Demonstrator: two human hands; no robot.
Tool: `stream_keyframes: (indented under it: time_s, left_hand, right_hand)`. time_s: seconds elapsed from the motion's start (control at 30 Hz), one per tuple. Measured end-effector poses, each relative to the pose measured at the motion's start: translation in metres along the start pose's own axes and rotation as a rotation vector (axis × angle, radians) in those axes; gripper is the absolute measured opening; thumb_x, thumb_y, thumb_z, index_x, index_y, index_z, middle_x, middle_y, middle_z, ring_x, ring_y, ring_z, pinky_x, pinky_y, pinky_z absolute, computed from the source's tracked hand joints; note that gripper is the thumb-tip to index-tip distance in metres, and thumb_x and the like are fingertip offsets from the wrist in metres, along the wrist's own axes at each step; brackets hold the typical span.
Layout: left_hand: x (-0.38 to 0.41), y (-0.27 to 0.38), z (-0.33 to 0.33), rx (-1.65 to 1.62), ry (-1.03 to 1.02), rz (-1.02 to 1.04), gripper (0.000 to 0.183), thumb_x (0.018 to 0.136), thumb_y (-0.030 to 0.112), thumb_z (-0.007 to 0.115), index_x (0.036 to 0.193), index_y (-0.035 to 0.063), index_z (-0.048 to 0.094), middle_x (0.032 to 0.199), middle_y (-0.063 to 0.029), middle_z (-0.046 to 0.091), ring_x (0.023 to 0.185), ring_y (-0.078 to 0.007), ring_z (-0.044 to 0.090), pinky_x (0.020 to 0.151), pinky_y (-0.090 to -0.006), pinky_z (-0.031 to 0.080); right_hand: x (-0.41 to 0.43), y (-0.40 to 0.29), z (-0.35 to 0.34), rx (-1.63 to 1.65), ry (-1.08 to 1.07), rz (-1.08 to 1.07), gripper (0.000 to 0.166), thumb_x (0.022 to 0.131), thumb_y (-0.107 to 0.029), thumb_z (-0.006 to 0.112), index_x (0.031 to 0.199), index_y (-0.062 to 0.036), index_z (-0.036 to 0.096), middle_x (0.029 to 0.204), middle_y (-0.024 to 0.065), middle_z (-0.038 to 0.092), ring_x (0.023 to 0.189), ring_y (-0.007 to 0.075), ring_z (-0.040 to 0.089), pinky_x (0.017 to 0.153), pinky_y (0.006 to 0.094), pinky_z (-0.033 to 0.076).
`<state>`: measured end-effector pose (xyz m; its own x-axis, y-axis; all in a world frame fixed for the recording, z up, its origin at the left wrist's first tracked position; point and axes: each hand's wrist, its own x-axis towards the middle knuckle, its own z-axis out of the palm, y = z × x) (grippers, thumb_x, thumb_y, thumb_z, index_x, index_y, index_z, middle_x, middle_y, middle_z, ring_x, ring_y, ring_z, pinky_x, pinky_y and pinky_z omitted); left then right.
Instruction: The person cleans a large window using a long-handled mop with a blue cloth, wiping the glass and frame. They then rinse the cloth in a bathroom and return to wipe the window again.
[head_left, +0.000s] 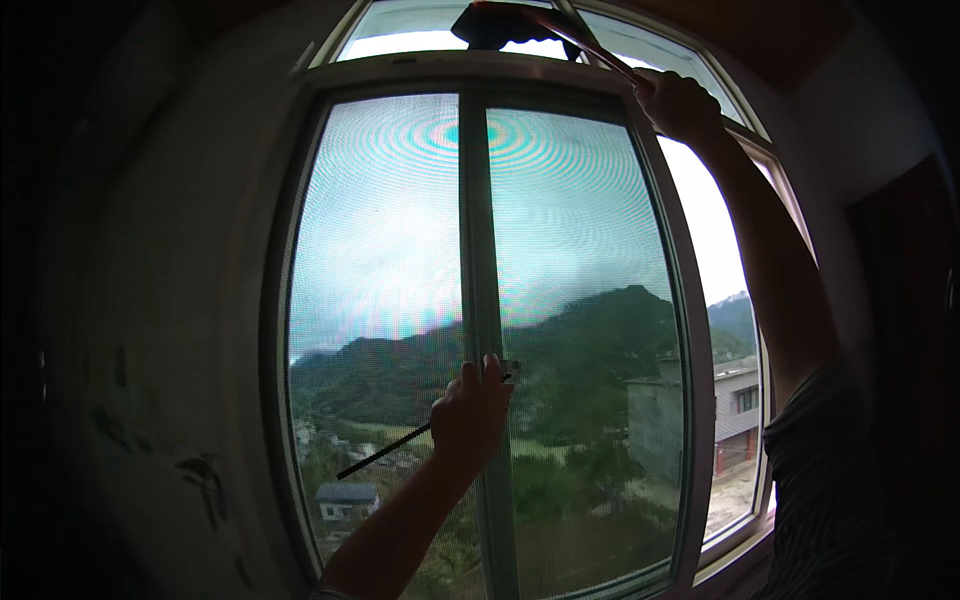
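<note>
My left hand (472, 412) is at the dark centre bar (480, 300) of a screened window, its fingers closed around a thin black rod (384, 452) that slants down to the left. Raised to the upper right corner of the frame, my right hand (679, 105) grips the reddish handle (600, 51) of a tool. The tool's dark, wide head (502, 24), ragged along its lower edge, lies across the top bar of the frame, in front of the upper panes. What kind of tool it is cannot be told against the light.
The light window frame (694, 390) surrounds the insect screen (382, 247). A narrower pane (712, 225) stands at its right, and slanted panes (675, 56) lie above. A dim wall (172, 300) with dark marks is at the left. Hills and buildings show outside.
</note>
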<state>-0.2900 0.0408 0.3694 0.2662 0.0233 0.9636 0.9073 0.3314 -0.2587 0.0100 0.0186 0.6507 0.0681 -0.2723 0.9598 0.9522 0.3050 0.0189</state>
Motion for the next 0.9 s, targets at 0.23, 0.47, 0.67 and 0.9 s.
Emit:
stream_keyframes:
  time_s: [0.23, 0.47, 0.67, 0.9]
  left_hand:
    - [-0.001, 0.007, 0.014, 0.148, 0.092, 0.055, 0.044, 0.072, 0.036, 0.064, 0.104, 0.0076, 0.054, 0.071, -0.0040, 0.049, 0.055, -0.0099, 0.047, 0.036, -0.0202, 0.041]
    - [-0.011, 0.002, 0.018, 0.154, 0.129, 0.119, 0.036, 0.071, 0.025, 0.065, 0.100, 0.0042, 0.059, 0.071, -0.0059, 0.050, 0.057, -0.0110, 0.046, 0.037, -0.0197, 0.038]
    - [-0.007, -0.002, 0.031, 0.177, 0.255, 0.100, 0.035, 0.075, 0.026, 0.062, 0.104, 0.0073, 0.057, 0.068, -0.0034, 0.050, 0.051, -0.0072, 0.042, 0.035, -0.0178, 0.035]
    - [-0.012, 0.020, 0.043, 0.037, 0.324, 0.046, 0.039, 0.076, 0.030, 0.063, 0.107, 0.0074, 0.055, 0.072, -0.0042, 0.052, 0.054, -0.0086, 0.046, 0.037, -0.0183, 0.038]
  right_hand:
    - [0.080, 0.007, 0.081, 0.045, -0.005, 0.110, 0.032, 0.086, -0.026, 0.038, 0.108, -0.0108, 0.054, 0.092, 0.0145, 0.062, 0.086, 0.0272, 0.061, 0.075, 0.0414, 0.048]
    - [0.074, 0.025, 0.132, 0.005, -0.036, 0.137, 0.033, 0.090, -0.028, 0.032, 0.116, -0.0116, 0.046, 0.090, 0.0150, 0.061, 0.082, 0.0276, 0.061, 0.069, 0.0428, 0.049]
    - [-0.004, 0.067, 0.039, -0.344, -0.093, -0.096, 0.031, 0.090, -0.027, 0.040, 0.112, -0.0064, 0.047, 0.077, 0.0128, 0.062, 0.063, 0.0271, 0.062, 0.055, 0.0361, 0.051]
    - [-0.129, 0.104, -0.170, -0.302, -0.106, -0.210, 0.036, 0.089, -0.024, 0.043, 0.121, -0.0066, 0.046, 0.071, 0.0103, 0.061, 0.049, 0.0137, 0.055, 0.049, 0.0306, 0.047]
